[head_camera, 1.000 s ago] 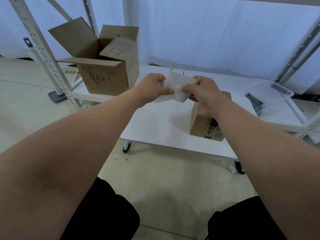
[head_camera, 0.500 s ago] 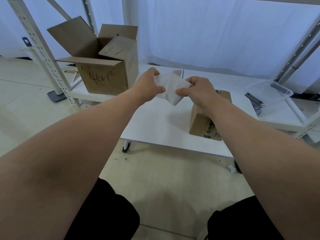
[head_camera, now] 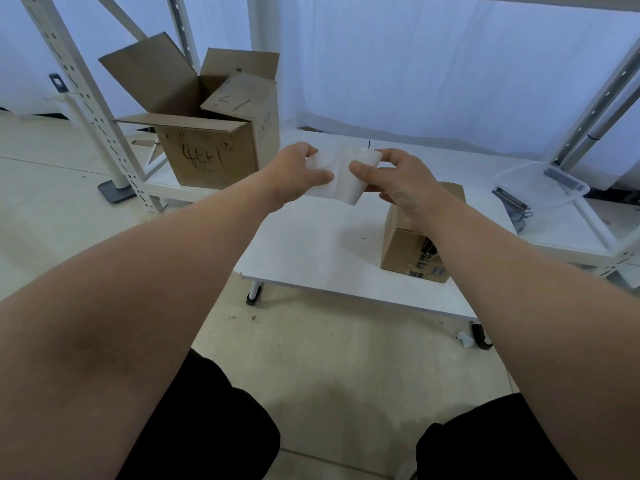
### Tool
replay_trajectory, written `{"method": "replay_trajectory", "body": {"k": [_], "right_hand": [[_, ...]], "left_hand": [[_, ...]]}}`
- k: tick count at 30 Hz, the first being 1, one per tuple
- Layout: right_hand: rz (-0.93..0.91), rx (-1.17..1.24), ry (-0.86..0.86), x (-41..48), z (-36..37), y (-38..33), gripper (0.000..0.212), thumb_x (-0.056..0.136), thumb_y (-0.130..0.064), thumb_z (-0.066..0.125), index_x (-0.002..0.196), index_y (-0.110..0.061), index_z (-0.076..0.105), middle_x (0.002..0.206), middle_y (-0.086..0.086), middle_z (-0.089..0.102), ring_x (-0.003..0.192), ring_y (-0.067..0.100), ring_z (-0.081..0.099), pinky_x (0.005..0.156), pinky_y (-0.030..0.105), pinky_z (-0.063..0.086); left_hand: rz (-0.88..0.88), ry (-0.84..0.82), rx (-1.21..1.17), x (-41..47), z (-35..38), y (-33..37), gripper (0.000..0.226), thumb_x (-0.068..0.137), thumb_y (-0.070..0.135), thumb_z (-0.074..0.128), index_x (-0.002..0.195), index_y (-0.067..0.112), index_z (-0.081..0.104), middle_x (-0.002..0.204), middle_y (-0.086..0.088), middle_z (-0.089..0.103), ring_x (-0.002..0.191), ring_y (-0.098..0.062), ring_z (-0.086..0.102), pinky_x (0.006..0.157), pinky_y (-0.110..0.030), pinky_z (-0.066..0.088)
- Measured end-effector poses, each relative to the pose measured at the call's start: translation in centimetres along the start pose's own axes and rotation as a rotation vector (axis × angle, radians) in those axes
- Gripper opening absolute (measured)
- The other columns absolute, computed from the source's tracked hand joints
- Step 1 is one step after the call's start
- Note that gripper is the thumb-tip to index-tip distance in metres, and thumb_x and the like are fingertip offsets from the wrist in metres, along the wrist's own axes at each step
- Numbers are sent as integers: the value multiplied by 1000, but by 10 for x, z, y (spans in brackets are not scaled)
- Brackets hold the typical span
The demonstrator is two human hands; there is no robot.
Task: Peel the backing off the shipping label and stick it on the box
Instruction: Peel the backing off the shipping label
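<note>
You held the label (head_camera: pixel 341 180) in the air over the counter (head_camera: pixel 311 258), just left of the box (head_camera: pixel 405 252), your left hand (head_camera: pixel 294 176) pinching its left edge and your right hand (head_camera: pixel 398 187) pinching its curled right end. Within the last second it went from crumpled and upright to flatter, stretched between your thumbs, and the strip standing above it vanished. That suggested peeling was still under way; whether the backing had parted was unclear, and the label had not reached the box.
</note>
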State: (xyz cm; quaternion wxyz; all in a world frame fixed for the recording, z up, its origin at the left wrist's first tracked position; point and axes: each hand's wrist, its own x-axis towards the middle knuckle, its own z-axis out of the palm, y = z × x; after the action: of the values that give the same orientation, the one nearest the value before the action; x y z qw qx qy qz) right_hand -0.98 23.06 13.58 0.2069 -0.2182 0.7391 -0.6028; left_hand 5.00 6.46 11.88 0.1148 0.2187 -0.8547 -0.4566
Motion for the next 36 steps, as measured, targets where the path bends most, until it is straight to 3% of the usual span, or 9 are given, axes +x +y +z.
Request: {"method": "replay_trajectory", "body": {"k": [5, 10, 13, 15, 21, 29, 36], "right_hand": [[-3, -1, -48, -3, 3, -1, 41, 80, -5, 71, 117, -9, 56, 98, 7, 65, 71, 2, 59, 48, 2, 42], [-28, 23, 24, 2, 1, 0, 43, 78, 1, 70, 117, -8, 54, 95, 6, 64, 75, 7, 61, 52, 8, 51], [-4, 47, 70, 6, -3, 3, 48, 79, 4, 67, 124, -4, 52, 103, 10, 62, 77, 14, 63, 58, 16, 56], [10, 45, 81, 6, -6, 3, 48, 80, 3, 67, 125, -4, 51, 105, 12, 62, 77, 16, 63, 53, 16, 56], [16, 49, 58, 5, -3, 3, 48, 81, 0, 67, 126, -6, 50, 111, 11, 60, 81, 14, 60, 49, 10, 51], [28, 21, 37, 7, 3, 5, 48, 80, 0, 69, 124, -7, 50, 109, 11, 61, 90, 22, 61, 53, 13, 54], [46, -2, 22, 10, 6, 8, 48, 79, 0, 69, 123, -7, 50, 106, 11, 60, 88, 24, 62, 66, 23, 54]], "left_hand": [[10, -62, -67, -6, 4, 8, 53, 84, 25, 69, 128, 17, 39, 108, -7, 57, 92, -25, 60, 80, -38, 52], [39, -129, -93, -10, 8, 14, 70, 80, 17, 73, 132, 23, 26, 86, -6, 54, 68, -14, 52, 65, -27, 46], [36, -57, -125, -10, 8, 16, 72, 81, 10, 70, 135, 25, 25, 91, -3, 51, 73, -16, 53, 69, -31, 50], [22, -17, -167, -9, 6, 15, 75, 80, 8, 70, 137, 25, 23, 98, -2, 50, 83, -18, 54, 76, -34, 52], [35, 84, -111, -6, 7, 16, 74, 82, 8, 67, 139, 22, 23, 108, -2, 43, 69, -7, 44, 49, -14, 37], [26, 116, -87, -4, 6, 10, 72, 81, 2, 64, 138, 18, 23, 111, -7, 46, 91, -20, 49, 48, -13, 37], [35, 127, 19, -4, 6, 7, 67, 83, 1, 61, 138, 15, 25, 110, -7, 47, 83, -21, 51, 51, -21, 40]]}}
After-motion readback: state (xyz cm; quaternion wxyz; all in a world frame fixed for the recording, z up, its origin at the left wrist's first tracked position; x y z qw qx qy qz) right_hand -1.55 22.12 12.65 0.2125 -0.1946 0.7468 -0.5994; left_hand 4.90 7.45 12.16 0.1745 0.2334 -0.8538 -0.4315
